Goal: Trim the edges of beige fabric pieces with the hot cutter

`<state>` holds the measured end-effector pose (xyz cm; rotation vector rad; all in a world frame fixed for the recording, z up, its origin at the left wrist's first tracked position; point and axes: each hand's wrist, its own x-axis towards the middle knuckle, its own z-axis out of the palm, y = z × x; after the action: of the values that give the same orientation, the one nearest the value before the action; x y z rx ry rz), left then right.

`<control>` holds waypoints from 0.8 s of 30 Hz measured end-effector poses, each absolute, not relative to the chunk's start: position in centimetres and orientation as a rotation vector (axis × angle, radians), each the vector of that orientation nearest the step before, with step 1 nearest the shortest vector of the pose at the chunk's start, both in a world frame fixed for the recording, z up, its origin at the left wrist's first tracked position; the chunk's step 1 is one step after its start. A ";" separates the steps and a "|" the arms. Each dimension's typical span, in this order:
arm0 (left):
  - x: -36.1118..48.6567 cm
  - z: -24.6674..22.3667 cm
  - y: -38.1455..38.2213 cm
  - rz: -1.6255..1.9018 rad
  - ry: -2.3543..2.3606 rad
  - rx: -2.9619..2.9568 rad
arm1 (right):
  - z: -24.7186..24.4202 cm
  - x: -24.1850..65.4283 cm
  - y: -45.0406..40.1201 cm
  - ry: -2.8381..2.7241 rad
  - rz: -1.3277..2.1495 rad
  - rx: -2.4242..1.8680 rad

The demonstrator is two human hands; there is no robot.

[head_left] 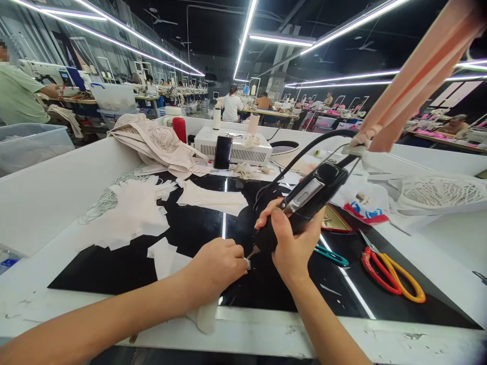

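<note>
Hands clench soft pale cloth and a glossy, rounded black tool.

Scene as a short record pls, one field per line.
left hand: left hand pinching a small pale piece
right hand: right hand gripping a black tool
tool tip: close to left fingertips; contact unclear
surface: black sheet on white table
right side: scissors, open or closed unclear
back: phone, upright
</note>
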<state>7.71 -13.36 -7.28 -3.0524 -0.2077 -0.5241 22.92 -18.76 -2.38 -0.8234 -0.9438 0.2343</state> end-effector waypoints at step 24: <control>7.6 -8.0 -13.0 -0.926 -0.302 -3.075 | -2.0 22.8 -18.6 -0.865 0.256 -0.908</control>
<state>7.59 -12.97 -7.99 -3.0748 -0.3024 -0.9256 22.78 -18.58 -2.02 -0.9079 -0.8649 0.2563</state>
